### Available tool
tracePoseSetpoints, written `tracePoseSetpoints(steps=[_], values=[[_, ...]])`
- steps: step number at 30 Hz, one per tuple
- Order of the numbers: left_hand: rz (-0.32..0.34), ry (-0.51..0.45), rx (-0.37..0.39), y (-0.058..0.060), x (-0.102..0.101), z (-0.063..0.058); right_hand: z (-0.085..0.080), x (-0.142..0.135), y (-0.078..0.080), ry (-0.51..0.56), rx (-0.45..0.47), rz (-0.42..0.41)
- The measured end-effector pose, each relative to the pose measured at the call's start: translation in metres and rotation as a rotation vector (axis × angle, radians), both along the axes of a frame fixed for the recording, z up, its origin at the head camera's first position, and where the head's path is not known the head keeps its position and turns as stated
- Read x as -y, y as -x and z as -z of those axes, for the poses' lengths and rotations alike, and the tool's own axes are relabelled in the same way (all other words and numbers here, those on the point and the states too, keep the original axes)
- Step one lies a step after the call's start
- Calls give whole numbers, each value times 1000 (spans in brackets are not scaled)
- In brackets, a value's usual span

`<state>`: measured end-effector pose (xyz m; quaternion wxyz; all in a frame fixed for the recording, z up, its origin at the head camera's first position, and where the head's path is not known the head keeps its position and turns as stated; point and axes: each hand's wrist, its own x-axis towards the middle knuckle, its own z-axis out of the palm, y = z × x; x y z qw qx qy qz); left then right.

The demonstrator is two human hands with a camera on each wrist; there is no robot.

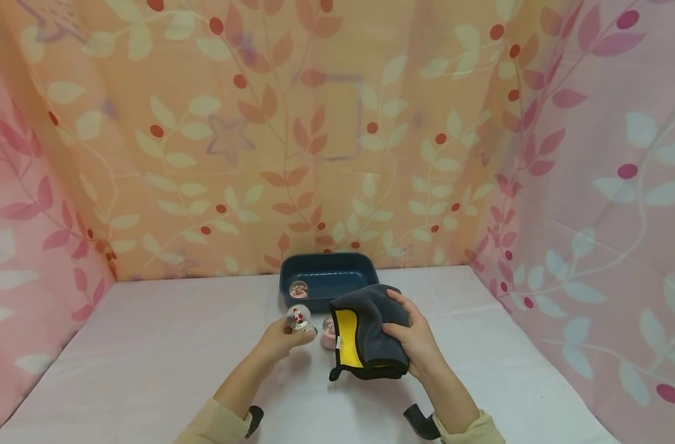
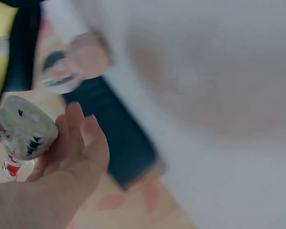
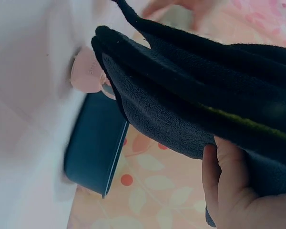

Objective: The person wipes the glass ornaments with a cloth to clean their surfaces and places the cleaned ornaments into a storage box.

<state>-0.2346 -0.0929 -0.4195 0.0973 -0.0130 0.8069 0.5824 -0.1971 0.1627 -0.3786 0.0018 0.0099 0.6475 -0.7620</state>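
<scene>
My left hand (image 1: 278,342) grips a small snow globe (image 1: 299,318) with a red-and-white figure inside and a whitish base. In the left wrist view that base (image 2: 28,126) is turned toward the camera, with dark green tree shapes on it. My right hand (image 1: 417,339) holds a folded grey cloth (image 1: 378,327) with a yellow inner side and black edging, raised above the table. Between the hands, a pink-based snow globe (image 1: 328,336) stands on the table, partly covered by the cloth in the head view.
Behind the hands stands a dark blue rectangular bin (image 1: 328,304) with another snow globe (image 1: 299,290) inside at its left. A white cloth covers the table (image 1: 193,345). Patterned curtains (image 1: 293,135) rise at the back and both sides.
</scene>
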Motion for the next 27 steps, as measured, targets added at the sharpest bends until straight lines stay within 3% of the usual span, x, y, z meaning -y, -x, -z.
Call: tracePoseSetpoints(steps=[7,13,18,27], values=[[89,-102,-63,-26,-6,-32,-1,7,0,27,-15,-23],[218,-192,-66,-37,-14,-49,-2,17,1,56,-31,-60],[263,-194,-60,-39,-22,-50,0,25,1,45,-50,-121],[236,-192,-91,-38,-26,-43,4,31,2,13,-99,-222]])
